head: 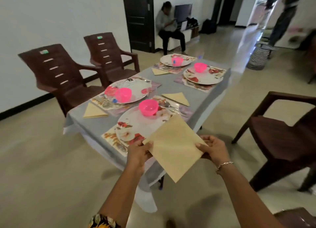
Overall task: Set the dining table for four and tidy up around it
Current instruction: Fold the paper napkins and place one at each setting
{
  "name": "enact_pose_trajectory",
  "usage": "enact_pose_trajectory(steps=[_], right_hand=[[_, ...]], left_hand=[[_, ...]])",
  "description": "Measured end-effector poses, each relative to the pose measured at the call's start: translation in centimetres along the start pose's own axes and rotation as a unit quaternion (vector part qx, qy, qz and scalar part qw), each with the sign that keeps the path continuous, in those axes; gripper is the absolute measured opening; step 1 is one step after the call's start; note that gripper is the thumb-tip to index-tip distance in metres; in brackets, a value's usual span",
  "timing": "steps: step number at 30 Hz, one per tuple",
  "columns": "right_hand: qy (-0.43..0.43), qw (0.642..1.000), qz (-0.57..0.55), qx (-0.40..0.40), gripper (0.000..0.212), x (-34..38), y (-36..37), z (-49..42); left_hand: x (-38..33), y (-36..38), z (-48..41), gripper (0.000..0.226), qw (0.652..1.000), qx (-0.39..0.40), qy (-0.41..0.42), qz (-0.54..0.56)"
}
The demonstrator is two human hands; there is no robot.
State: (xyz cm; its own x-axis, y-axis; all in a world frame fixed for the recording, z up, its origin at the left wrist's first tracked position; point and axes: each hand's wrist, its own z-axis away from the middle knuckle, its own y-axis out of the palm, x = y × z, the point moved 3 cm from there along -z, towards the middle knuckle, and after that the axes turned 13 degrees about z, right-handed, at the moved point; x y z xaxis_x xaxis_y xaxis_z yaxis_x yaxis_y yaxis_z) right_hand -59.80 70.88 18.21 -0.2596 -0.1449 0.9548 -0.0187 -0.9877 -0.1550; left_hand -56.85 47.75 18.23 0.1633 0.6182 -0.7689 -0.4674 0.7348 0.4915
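Right now a tan napkin [174, 149] is up in the air over the near corner of the table [102, 125]. It is flat and turned like a diamond. The left hand [139, 152] pinches its left corner, with the thumb on top and the fingers curled under. The right hand [213, 151] pinches its right corner the same way. A bracelet [224, 164] sits on the right wrist.

Just behind the napkin is the near plate [133, 125] with flowers on it. It lies on a mat [109, 137]. A pink bowl [148, 107] stands on the far side of that plate. Spoons [171, 107] lie just right of the bowl, too blurry to count.

The table has a grey cloth and 4 places in all. The left plate [136, 86], the far plate [166, 59] and the right plate [205, 78] each hold a pink bowl too.

3 more napkins lie flat on the cloth, each folded to a triangle: the left triangle [94, 110], the middle triangle [177, 98] and the far triangle [159, 71].

2 brown chairs stand on the left side, the near chair [58, 70] and the back chair [109, 51]. Another brown chair, the right chair [282, 133], stands apart from the table.

Far back, a person [168, 26] sits by a dark door [136, 17]. A striped basket [258, 58] stands on the floor.
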Motion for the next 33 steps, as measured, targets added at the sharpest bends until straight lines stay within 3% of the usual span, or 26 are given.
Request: enact_pose_trajectory(steps=[5,10,16,22,26,30,33], right_hand=[[-0.046,0.997,0.029,-0.047,0.028,1.2,-4.8,-6.0],[-0.062,0.996,0.05,-0.032,0.02,3.2,-8.1,-13.4],[-0.093,0.991,0.087,-0.043,0.029,5.3,-11.7,-22.1],[-0.124,0.977,0.143,-0.099,0.031,6.5,-14.8,-27.8],[-0.157,0.968,0.164,-0.104,0.03,7.3,-17.3,-33.0],[-0.172,0.967,0.152,-0.113,0.019,8.6,-20.5,-39.3],[-0.25,0.942,0.192,-0.115,0.007,10.5,-22.9,-42.4]], left_hand=[[1.3,6.1,-4.4,0.02,0.997,0.003,0.04,-0.059],[1.0,12.6,-11.0,0.018,0.99,0.072,0.079,-0.092],[0.2,19.5,-18.0,0.025,0.963,0.157,0.095,-0.198],[1.6,24.7,-23.4,0.023,0.941,0.138,0.142,-0.273],[3.3,29.0,-26.6,0.016,0.95,0.068,0.152,-0.263],[6.8,35.0,-27.7,0.01,0.991,-0.035,0.047,-0.119],[10.5,40.8,-27.8,0.036,0.993,0.015,-0.103,-0.049]])
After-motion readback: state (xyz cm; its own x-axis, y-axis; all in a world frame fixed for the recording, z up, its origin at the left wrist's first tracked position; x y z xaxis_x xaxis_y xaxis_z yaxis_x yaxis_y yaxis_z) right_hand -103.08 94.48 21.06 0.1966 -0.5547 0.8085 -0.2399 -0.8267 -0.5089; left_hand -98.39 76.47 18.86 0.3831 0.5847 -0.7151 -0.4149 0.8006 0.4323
